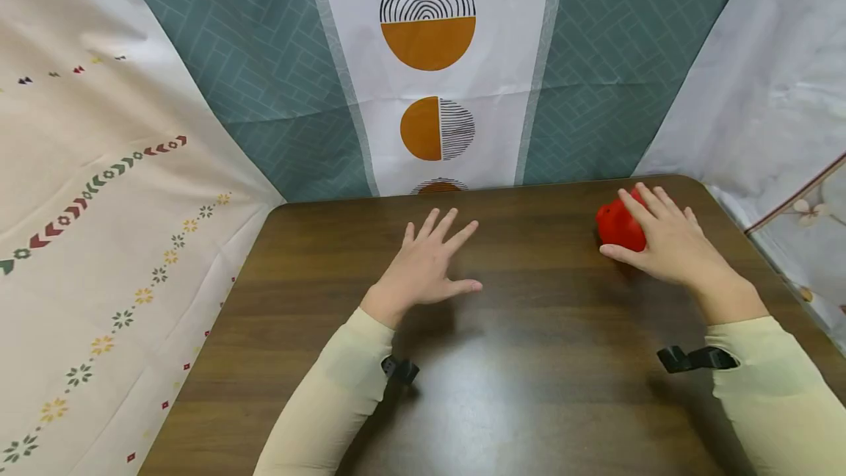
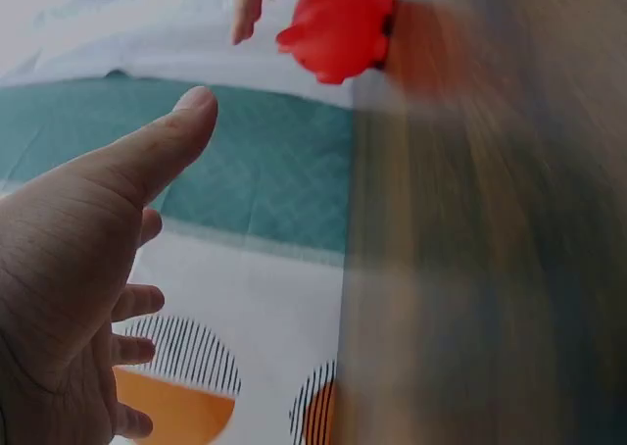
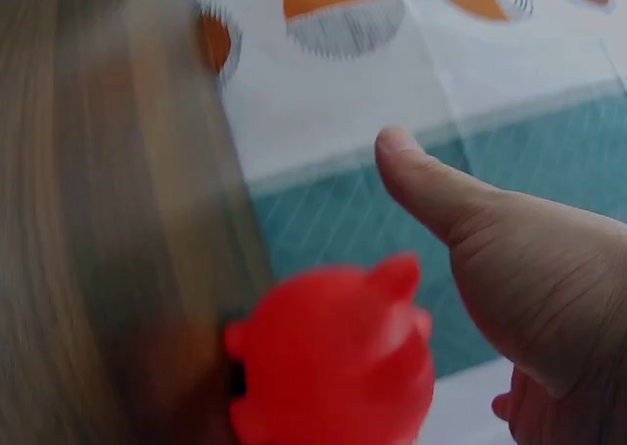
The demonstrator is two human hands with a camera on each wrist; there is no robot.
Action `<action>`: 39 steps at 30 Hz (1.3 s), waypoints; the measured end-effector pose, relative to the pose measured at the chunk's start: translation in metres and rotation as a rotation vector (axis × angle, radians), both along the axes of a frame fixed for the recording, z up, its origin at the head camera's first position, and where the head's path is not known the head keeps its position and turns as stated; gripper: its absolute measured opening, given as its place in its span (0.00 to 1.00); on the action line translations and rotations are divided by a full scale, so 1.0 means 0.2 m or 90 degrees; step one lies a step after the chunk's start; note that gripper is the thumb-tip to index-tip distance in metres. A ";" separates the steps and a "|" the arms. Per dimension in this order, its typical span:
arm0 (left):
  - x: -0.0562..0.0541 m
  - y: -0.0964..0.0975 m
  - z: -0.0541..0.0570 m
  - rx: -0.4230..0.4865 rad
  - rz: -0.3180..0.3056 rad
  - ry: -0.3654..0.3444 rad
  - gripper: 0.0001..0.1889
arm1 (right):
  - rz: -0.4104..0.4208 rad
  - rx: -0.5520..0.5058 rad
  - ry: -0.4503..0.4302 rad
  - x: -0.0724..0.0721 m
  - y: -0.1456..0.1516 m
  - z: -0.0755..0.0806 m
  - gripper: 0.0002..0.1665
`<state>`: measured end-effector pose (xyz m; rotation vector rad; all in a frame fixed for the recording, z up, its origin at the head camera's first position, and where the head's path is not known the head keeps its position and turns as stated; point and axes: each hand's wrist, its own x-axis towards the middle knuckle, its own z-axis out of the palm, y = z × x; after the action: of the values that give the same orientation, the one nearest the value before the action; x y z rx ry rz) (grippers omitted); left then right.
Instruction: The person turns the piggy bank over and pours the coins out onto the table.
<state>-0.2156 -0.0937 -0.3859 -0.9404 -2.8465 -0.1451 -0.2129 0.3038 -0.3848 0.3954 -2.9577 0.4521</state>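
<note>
A round red piggy bank (image 1: 616, 228) with small ears stands on the brown wooden table near its far right corner. My right hand (image 1: 675, 247) is spread beside and partly over it, hiding its right part. In the right wrist view the thumb is straight and a gap shows between it and the piggy bank (image 3: 328, 362). My left hand (image 1: 423, 268) hovers over the middle left of the table, fingers spread, holding nothing. From the left wrist, the piggy bank (image 2: 338, 33) appears well beyond the left thumb.
The wooden table (image 1: 317, 329) ends at a patterned green and white cloth (image 1: 277, 57) hanging behind it. A cream embroidered cloth (image 1: 119, 204) hangs on the left, and a pale cloth (image 1: 747, 94) on the right. Both wrists carry a black strap-on camera (image 1: 687, 360).
</note>
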 end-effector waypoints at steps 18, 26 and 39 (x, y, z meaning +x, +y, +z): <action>-0.12 0.34 -0.02 0.009 -0.134 -0.040 0.49 | -0.027 -0.059 -0.027 -0.05 0.25 -0.14 0.55; -0.14 0.38 -0.05 -0.004 -0.131 -0.058 0.50 | 0.006 -0.076 0.034 -0.04 0.24 -0.21 0.48; -0.30 0.56 -0.04 -0.004 -0.128 -0.074 0.48 | 0.010 -0.079 0.051 -0.09 0.14 -0.22 0.44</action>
<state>-0.2763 0.0182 -0.3941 -1.2576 -2.8504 -0.2198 -0.2308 0.3324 -0.4290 0.4123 -2.8334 0.6028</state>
